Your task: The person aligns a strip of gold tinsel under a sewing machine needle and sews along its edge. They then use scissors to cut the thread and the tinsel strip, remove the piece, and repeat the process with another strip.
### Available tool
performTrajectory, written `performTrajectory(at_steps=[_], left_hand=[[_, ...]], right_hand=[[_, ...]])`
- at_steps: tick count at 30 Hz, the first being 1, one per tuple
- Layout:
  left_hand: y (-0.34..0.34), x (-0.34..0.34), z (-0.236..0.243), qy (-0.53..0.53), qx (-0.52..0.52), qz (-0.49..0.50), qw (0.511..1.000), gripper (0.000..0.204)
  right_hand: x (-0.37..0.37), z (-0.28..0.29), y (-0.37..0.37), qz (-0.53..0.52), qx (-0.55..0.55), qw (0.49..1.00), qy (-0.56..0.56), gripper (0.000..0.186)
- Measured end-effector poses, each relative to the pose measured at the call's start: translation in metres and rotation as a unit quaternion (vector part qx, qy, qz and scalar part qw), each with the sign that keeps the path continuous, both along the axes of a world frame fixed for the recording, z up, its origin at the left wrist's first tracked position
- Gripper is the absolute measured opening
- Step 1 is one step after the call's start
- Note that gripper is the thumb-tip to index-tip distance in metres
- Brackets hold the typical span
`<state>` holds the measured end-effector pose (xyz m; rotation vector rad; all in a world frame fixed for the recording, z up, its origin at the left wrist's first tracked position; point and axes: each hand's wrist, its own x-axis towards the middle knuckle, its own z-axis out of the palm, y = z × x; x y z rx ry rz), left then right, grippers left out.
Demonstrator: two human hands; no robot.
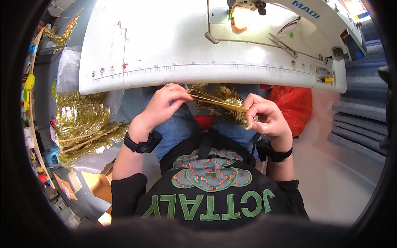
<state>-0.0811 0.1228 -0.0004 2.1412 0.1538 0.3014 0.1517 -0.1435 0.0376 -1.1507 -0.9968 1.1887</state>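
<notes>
Between my two hands a strip of gold tinsel fringe (225,99) is stretched over my lap, just in front of the table edge. My left hand (168,101) pinches one end of its band between thumb and fingertips. At the other end, my right hand (264,113) is closed on the band, with a short folded end sticking out below the fingers. The shiny fringe hangs loose below and behind the band. Part of it is hidden by the table edge and my right fingers.
A white sewing machine (297,12) stands on the pale table (165,45), with thread snips (283,44) beside it. More gold fringe (87,120) lies on clear plastic at left. A red bag (291,107) sits at right, near stacked grey-blue fabric (357,124). A cardboard box (97,186) is lower left.
</notes>
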Motion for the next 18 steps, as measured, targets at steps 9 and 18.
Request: performTrajectory(at_steps=[9,18], left_hand=[[0.004,-0.023,0.0,0.038,0.023,0.053,0.998,0.018],[0.019,-0.041,0.002,0.048,0.071,0.085,0.993,0.012]], right_hand=[[0.006,-0.004,-0.009,-0.022,0.016,1.0,0.005,0.011],[0.005,-0.001,-0.007,-0.024,0.015,1.0,-0.012,0.009]])
